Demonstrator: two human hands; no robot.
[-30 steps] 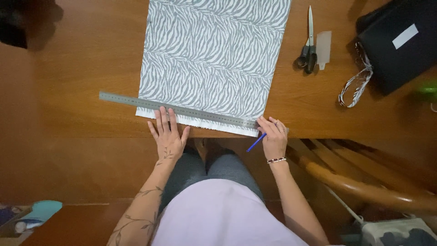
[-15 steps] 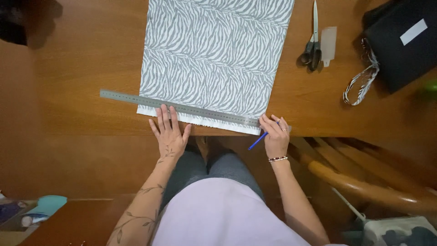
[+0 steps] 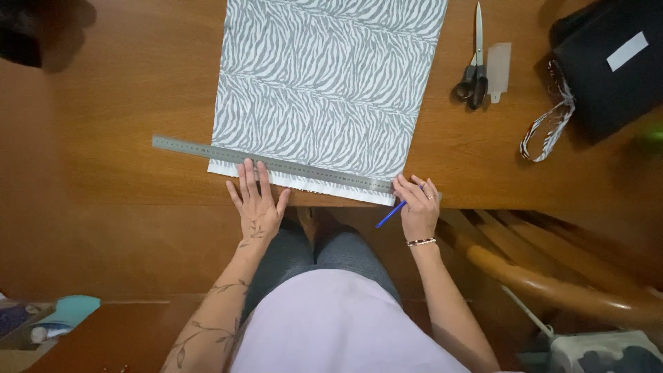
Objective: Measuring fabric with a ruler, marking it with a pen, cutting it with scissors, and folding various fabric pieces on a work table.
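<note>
A grey and white zebra-striped fabric (image 3: 324, 90) lies flat on the wooden table (image 3: 124, 103). A long metal ruler (image 3: 207, 150) lies slanted across its near edge. My left hand (image 3: 257, 204) presses flat on the ruler and the fabric's lower edge, fingers spread. My right hand (image 3: 417, 206) rests at the ruler's right end by the fabric's near right corner and holds a blue pen (image 3: 389, 215), which points down and left past the table edge.
Scissors (image 3: 474, 69) and a small translucent plastic piece (image 3: 498, 63) lie at the back right. A black bag (image 3: 608, 62) with a patterned strap (image 3: 549, 124) sits at the far right. A wooden chair arm (image 3: 545, 283) curves below the table at right.
Both hands hold the same places on the ruler and the fabric. Only the camera view has drifted slightly.
</note>
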